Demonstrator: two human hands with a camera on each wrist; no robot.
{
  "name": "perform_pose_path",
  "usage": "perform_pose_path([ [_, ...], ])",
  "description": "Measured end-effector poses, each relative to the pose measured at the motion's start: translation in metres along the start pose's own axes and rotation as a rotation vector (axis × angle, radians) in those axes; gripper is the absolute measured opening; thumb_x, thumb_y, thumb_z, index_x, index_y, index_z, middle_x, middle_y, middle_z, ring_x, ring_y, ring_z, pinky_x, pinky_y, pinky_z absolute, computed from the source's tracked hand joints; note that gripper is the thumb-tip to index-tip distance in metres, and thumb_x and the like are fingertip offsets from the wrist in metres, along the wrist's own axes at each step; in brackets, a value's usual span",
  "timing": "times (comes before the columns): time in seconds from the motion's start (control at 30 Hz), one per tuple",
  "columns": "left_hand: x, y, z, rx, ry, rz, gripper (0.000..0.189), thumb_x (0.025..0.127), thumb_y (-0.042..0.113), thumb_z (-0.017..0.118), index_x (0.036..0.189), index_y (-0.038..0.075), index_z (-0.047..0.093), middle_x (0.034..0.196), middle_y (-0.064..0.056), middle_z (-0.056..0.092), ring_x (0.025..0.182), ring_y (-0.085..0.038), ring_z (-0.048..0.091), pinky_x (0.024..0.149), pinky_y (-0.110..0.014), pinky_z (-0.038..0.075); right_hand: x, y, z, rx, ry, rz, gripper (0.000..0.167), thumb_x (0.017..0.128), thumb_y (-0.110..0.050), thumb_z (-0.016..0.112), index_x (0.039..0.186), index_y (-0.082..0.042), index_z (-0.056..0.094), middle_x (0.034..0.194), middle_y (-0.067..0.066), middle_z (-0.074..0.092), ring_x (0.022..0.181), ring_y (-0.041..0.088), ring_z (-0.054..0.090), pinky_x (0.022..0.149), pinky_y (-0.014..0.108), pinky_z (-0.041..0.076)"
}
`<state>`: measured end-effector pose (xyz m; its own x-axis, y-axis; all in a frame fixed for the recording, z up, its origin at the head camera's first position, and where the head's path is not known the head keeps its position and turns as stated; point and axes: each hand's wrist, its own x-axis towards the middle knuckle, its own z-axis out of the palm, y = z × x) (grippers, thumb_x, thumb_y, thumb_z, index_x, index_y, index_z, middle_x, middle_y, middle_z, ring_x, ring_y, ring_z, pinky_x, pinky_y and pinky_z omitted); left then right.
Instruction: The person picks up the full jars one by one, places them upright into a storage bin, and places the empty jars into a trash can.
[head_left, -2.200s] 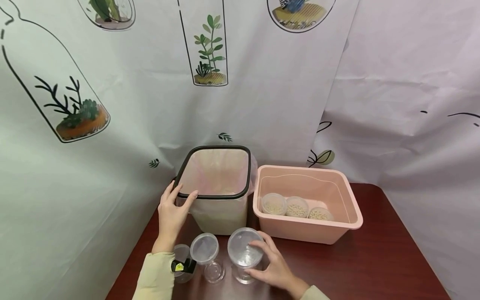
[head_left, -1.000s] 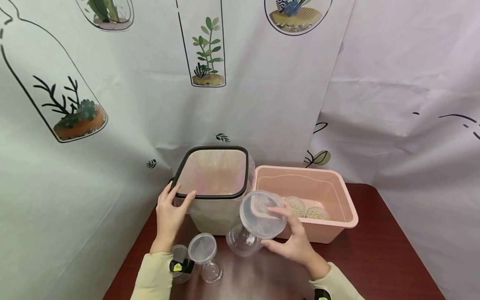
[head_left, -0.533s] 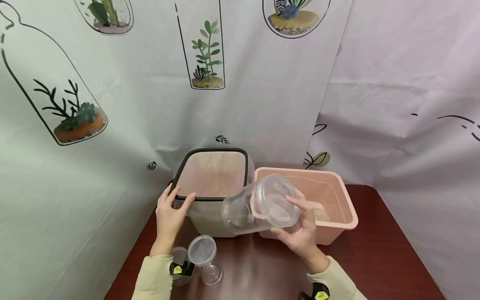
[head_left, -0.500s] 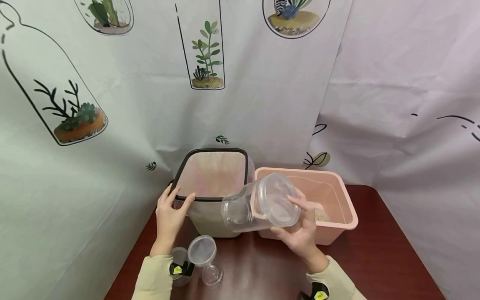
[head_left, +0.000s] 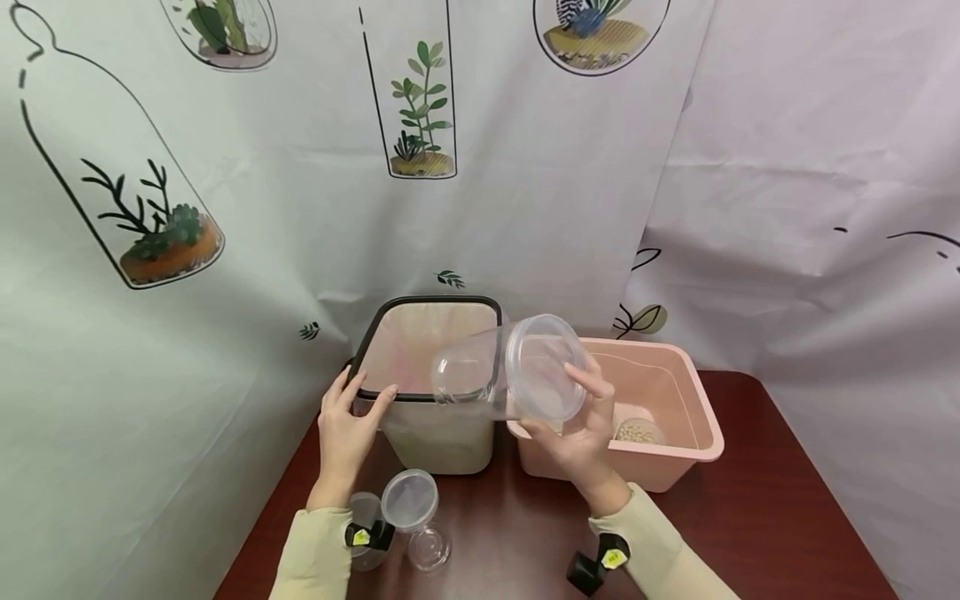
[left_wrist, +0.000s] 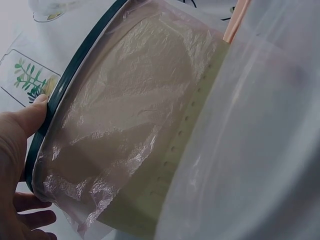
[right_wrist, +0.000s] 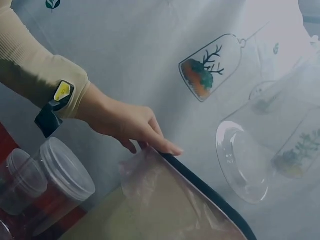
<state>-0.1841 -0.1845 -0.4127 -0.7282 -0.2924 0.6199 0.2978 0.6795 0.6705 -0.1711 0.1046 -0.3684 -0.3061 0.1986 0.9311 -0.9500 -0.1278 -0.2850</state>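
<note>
My right hand [head_left: 581, 437] grips a large clear jar [head_left: 468, 367] by its lidded end, around the frosted lid [head_left: 546, 368]. Tilted on its side, the jar overlaps the near right rim of a trash bin [head_left: 431, 446], its base pointing left. Its base [right_wrist: 245, 165] looks empty in the right wrist view. My left hand [head_left: 347, 442] holds the bin's black rim at the near left corner, thumb and fingers on either side of it. A thin plastic liner [left_wrist: 130, 90] covers the bin's inner wall.
A pink tub [head_left: 675, 454] stands right of the bin; a round container of pale beads [head_left: 639, 432] shows inside. Near my left wrist stand a smaller lidded clear jar [head_left: 410, 500] and another clear jar [head_left: 366, 510], partly hidden. Patterned cloth [head_left: 247, 350] hangs behind the table.
My right hand has lifted the large jar from the tabletop, tipped it onto its side and brought it up to the bin's rim. My left hand has kept its place on the rim.
</note>
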Motion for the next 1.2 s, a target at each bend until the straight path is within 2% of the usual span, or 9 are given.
perform_pose_path([
  [0.2, 0.001, 0.000, 0.001, 0.006, 0.006, -0.002, 0.058, 0.072, 0.030, 0.080, 0.119, 0.001, 0.062, 0.132, -0.019, 0.048, 0.120, -0.038, 0.042, 0.089, -0.054, 0.039, 0.007, 0.010, 0.013, -0.004, -0.030, 0.013, 0.066, 0.071, -0.017, 0.082, 0.114, 0.013, 0.041, 0.125, 0.033, 0.040, 0.120, 0.038, 0.041, 0.094, 0.038, 0.041],
  [0.43, 0.000, -0.001, 0.001, 0.007, 0.012, 0.002, 0.058, 0.072, 0.030, 0.081, 0.119, 0.001, 0.063, 0.132, -0.019, 0.049, 0.120, -0.039, 0.042, 0.090, -0.056, 0.038, 0.020, 0.000, 0.033, -0.092, -0.079, 0.013, 0.062, 0.075, -0.020, 0.079, 0.111, 0.014, 0.042, 0.119, 0.043, 0.033, 0.119, 0.035, 0.045, 0.092, 0.033, 0.042],
  [0.57, 0.000, 0.000, 0.001, 0.007, 0.010, -0.004, 0.059, 0.072, 0.031, 0.081, 0.120, 0.002, 0.063, 0.132, -0.019, 0.048, 0.120, -0.039, 0.042, 0.090, -0.056, 0.037, 0.023, 0.003, 0.041, -0.103, -0.116, 0.007, 0.061, 0.075, -0.021, 0.078, 0.111, 0.012, 0.043, 0.118, 0.045, 0.031, 0.118, 0.041, 0.040, 0.093, 0.034, 0.041],
  [0.7, 0.000, -0.001, 0.001, 0.008, 0.004, -0.004, 0.059, 0.072, 0.032, 0.080, 0.120, 0.002, 0.062, 0.133, -0.019, 0.048, 0.121, -0.039, 0.041, 0.091, -0.056, 0.037, 0.018, 0.020, 0.043, -0.123, -0.172, 0.016, 0.061, 0.073, -0.022, 0.079, 0.111, 0.012, 0.044, 0.121, 0.043, 0.032, 0.115, 0.047, 0.039, 0.093, 0.035, 0.041],
  [0.87, -0.001, -0.002, 0.001, 0.010, 0.012, 0.007, 0.059, 0.072, 0.031, 0.081, 0.119, 0.001, 0.063, 0.132, -0.020, 0.048, 0.120, -0.040, 0.042, 0.090, -0.057, 0.036, 0.002, 0.049, 0.040, -0.276, -0.266, 0.103, 0.066, 0.067, -0.018, 0.085, 0.119, -0.001, 0.049, 0.130, 0.029, 0.034, 0.117, 0.041, 0.041, 0.087, 0.032, 0.045],
  [1.0, -0.001, -0.002, 0.001, 0.005, 0.021, 0.013, 0.059, 0.071, 0.030, 0.081, 0.119, 0.000, 0.063, 0.132, -0.020, 0.049, 0.119, -0.040, 0.042, 0.089, -0.056, 0.037, -0.004, 0.063, 0.041, -0.384, -0.364, 0.181, 0.070, 0.065, -0.015, 0.085, 0.125, -0.011, 0.050, 0.134, 0.019, 0.034, 0.121, 0.033, 0.040, 0.087, 0.037, 0.045],
  [1.07, -0.001, -0.002, 0.001, 0.008, 0.025, 0.016, 0.059, 0.071, 0.030, 0.081, 0.118, 0.000, 0.063, 0.132, -0.020, 0.049, 0.119, -0.040, 0.043, 0.090, -0.056, 0.037, -0.006, 0.066, 0.043, -0.428, -0.414, 0.234, 0.067, 0.068, -0.020, 0.084, 0.126, -0.014, 0.051, 0.133, 0.018, 0.034, 0.122, 0.031, 0.038, 0.091, 0.043, 0.042],
  [1.13, -0.001, -0.001, 0.001, 0.012, 0.027, 0.018, 0.060, 0.070, 0.030, 0.082, 0.119, 0.000, 0.062, 0.131, -0.021, 0.049, 0.119, -0.040, 0.042, 0.090, -0.057, 0.037, -0.008, 0.068, 0.044, -0.475, -0.467, 0.277, 0.063, 0.070, -0.024, 0.082, 0.125, -0.016, 0.053, 0.132, 0.018, 0.035, 0.119, 0.030, 0.039, 0.090, 0.043, 0.042],
  [1.2, 0.000, 0.000, 0.000, 0.018, 0.026, 0.019, 0.061, 0.071, 0.030, 0.081, 0.120, 0.000, 0.062, 0.131, -0.021, 0.049, 0.120, -0.040, 0.042, 0.090, -0.058, 0.036, -0.011, 0.071, 0.044, -0.516, -0.515, 0.298, 0.052, 0.074, -0.025, 0.079, 0.120, -0.015, 0.057, 0.130, 0.019, 0.037, 0.118, 0.030, 0.041, 0.088, 0.043, 0.044],
])
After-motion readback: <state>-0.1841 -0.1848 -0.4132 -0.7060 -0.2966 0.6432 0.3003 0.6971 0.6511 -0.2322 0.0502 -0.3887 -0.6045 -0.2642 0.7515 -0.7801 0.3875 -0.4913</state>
